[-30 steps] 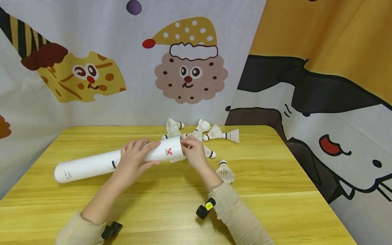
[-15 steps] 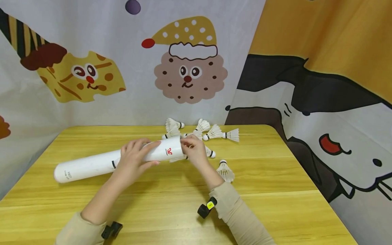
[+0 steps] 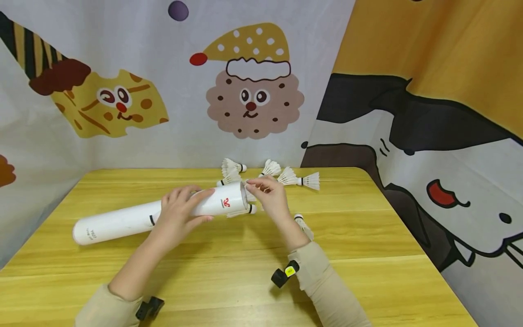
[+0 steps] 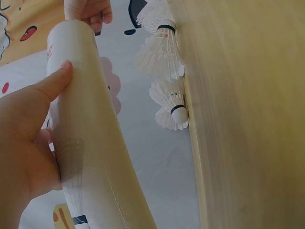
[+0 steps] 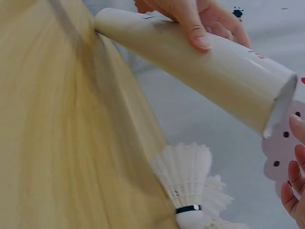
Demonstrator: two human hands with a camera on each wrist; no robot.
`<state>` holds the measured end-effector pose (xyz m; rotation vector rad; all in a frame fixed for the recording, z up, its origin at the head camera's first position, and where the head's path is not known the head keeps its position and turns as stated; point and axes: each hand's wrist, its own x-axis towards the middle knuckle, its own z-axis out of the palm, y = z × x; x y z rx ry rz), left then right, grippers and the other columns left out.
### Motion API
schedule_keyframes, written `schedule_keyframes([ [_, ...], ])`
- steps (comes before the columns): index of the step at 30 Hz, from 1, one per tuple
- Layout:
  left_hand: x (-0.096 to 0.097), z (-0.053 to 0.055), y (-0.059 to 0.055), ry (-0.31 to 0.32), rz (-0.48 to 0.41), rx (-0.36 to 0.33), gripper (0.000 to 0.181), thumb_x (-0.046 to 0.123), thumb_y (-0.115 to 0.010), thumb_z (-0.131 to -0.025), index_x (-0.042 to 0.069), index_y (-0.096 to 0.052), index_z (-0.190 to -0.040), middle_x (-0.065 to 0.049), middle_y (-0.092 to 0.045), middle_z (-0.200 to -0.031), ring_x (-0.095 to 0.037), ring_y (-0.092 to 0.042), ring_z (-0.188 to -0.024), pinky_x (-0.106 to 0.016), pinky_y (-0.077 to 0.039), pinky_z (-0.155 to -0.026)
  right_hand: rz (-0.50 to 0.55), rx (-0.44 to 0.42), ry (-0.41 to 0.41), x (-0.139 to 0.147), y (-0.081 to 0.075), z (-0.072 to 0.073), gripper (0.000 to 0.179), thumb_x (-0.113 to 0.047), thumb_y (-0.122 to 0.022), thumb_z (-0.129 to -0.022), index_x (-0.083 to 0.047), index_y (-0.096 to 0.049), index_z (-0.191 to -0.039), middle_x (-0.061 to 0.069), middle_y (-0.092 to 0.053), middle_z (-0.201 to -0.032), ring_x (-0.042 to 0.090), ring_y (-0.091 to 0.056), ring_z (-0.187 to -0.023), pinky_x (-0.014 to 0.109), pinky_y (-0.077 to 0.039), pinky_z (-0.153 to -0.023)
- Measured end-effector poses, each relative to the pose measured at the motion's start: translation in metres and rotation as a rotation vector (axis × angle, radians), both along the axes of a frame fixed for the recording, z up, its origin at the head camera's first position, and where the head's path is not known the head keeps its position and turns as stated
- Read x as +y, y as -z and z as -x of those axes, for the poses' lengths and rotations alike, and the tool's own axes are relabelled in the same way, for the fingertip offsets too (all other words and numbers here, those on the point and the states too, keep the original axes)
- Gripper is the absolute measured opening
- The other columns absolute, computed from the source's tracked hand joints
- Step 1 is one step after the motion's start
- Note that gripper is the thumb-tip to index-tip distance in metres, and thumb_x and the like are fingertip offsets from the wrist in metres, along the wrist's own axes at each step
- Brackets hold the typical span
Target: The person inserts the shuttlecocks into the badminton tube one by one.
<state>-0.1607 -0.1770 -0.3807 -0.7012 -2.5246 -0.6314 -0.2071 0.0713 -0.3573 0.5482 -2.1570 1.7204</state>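
Note:
My left hand [image 3: 177, 218] grips a long white shuttlecock tube [image 3: 118, 222] around its upper part, tilting its mouth up to the right. Through a see-through strip in the tube's side, a shuttlecock [image 4: 72, 160] with a dark band shows in the left wrist view. At the tube's mouth is my right hand [image 3: 273, 200], its fingers loosely bent by the rim. In the right wrist view those fingers [image 5: 294, 174] stand apart from the rim, with nothing seen between them and the thumb. Below the mouth lies another shuttlecock [image 3: 252, 209], partly hidden by the tube.
Several loose shuttlecocks lie toward the back of the wooden table [image 3: 359, 277], among them one at the right end [image 3: 311, 180] and one at the back left [image 3: 233, 167]. Another shuttlecock [image 3: 303, 226] sits behind my right wrist. A cartoon curtain [image 3: 163, 150] hangs behind the table.
My right hand has drawn back from inside the tube's mouth, a little to the right, and now covers more of the shuttlecocks behind it. Left hand and tube have stayed put.

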Motion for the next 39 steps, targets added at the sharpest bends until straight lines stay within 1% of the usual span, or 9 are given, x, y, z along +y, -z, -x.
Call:
schedule_keyframes([
  [4,0.000,0.000,0.000,0.000,-0.005,0.003,0.071,0.032,-0.079,-0.077,0.024,-0.049,-0.140,-0.015,-0.049,-0.130,-0.038,-0.041,-0.116,-0.057,-0.025,-0.091,0.025,0.009,0.004,0.011,-0.004,0.001,0.013,0.003,-0.072,-0.083,0.009,-0.071,-0.094,0.017,-0.059,-0.083,0.017,-0.048,-0.069,0.024,-0.038,-0.060],
  [11,0.000,-0.001,0.000,-0.009,-0.004,-0.002,0.071,0.032,-0.080,-0.077,0.024,-0.050,-0.140,-0.013,-0.048,-0.130,-0.038,-0.041,-0.116,-0.057,-0.025,-0.091,0.009,0.016,0.054,0.036,-0.008,0.003,0.013,0.003,-0.072,-0.083,0.008,-0.071,-0.095,0.018,-0.060,-0.084,0.019,-0.049,-0.070,0.024,-0.038,-0.060],
  [19,0.000,-0.001,0.000,-0.007,-0.015,0.002,0.071,0.029,-0.082,-0.075,0.023,-0.051,-0.139,-0.013,-0.048,-0.129,-0.039,-0.041,-0.115,-0.057,-0.025,-0.090,0.014,0.030,0.157,0.068,-0.007,0.014,0.016,0.004,-0.072,-0.083,0.012,-0.069,-0.096,0.020,-0.059,-0.083,0.013,-0.049,-0.068,0.022,-0.037,-0.062],
  [23,0.000,0.000,0.000,-0.001,-0.019,0.005,0.070,0.030,-0.081,-0.076,0.023,-0.051,-0.139,-0.013,-0.048,-0.129,-0.038,-0.041,-0.115,-0.056,-0.025,-0.090,0.044,0.029,0.207,0.085,-0.005,0.021,0.017,0.006,-0.071,-0.083,0.014,-0.068,-0.098,0.025,-0.060,-0.085,0.015,-0.050,-0.068,0.019,-0.038,-0.060],
  [26,0.000,0.000,0.001,0.002,-0.020,0.003,0.070,0.031,-0.081,-0.076,0.023,-0.051,-0.139,-0.013,-0.049,-0.129,-0.038,-0.041,-0.116,-0.056,-0.025,-0.090,0.065,0.012,0.254,0.098,-0.002,0.026,0.017,0.004,-0.071,-0.083,0.013,-0.069,-0.098,0.022,-0.061,-0.085,0.017,-0.050,-0.069,0.017,-0.038,-0.057],
  [30,0.000,0.000,0.001,0.001,-0.023,0.001,0.070,0.031,-0.081,-0.076,0.024,-0.051,-0.139,-0.013,-0.049,-0.129,-0.038,-0.041,-0.116,-0.056,-0.025,-0.090,0.096,-0.022,0.320,0.113,0.004,0.034,0.018,0.001,-0.072,-0.084,0.011,-0.070,-0.098,0.012,-0.063,-0.081,0.015,-0.049,-0.069,0.017,-0.037,-0.056],
  [34,0.000,0.000,0.000,-0.001,-0.022,-0.001,0.070,0.030,-0.081,-0.076,0.024,-0.051,-0.139,-0.013,-0.049,-0.129,-0.038,-0.042,-0.116,-0.056,-0.025,-0.091,0.142,-0.054,0.397,0.132,0.025,0.053,0.019,-0.004,-0.074,-0.084,0.007,-0.071,-0.099,-0.003,-0.063,-0.077,0.010,-0.050,-0.070,0.018,-0.038,-0.057],
  [37,0.001,0.000,0.000,-0.001,-0.018,-0.002,0.071,0.030,-0.081,-0.076,0.023,-0.051,-0.139,-0.013,-0.049,-0.129,-0.038,-0.042,-0.116,-0.056,-0.025,-0.091,0.159,-0.073,0.455,0.145,0.043,0.066,0.021,-0.009,-0.076,-0.084,0.004,-0.072,-0.100,-0.009,-0.060,-0.075,0.008,-0.050,-0.068,0.017,-0.038,-0.056],
  [39,0.001,-0.001,0.000,0.000,-0.018,-0.003,0.071,0.030,-0.081,-0.076,0.023,-0.051,-0.139,-0.012,-0.048,-0.129,-0.038,-0.041,-0.116,-0.057,-0.025,-0.091,0.164,-0.074,0.481,0.152,0.050,0.070,0.021,-0.009,-0.076,-0.083,0.004,-0.073,-0.099,-0.007,-0.059,-0.076,0.007,-0.049,-0.066,0.016,-0.037,-0.054],
])
